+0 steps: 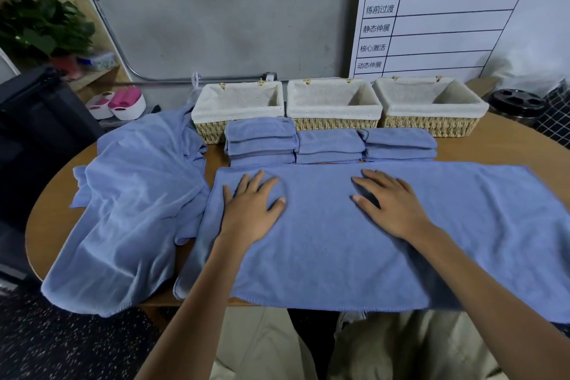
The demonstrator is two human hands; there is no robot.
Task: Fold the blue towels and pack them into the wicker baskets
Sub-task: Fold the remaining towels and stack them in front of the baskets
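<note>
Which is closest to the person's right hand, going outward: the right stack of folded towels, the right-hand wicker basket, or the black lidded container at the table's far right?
From the right hand, flat on the spread towel:
1. Right stack of folded towels, just beyond the fingertips.
2. Right-hand wicker basket, behind that stack.
3. Black lidded container, at the far right edge.

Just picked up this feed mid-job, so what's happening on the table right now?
A person presses both hands flat on a blue towel spread across the table: left hand, right hand. Behind it sit three stacks of folded towels, and behind those, three lined wicker baskets, none holding a towel. A heap of unfolded towels waits at the left.
</note>
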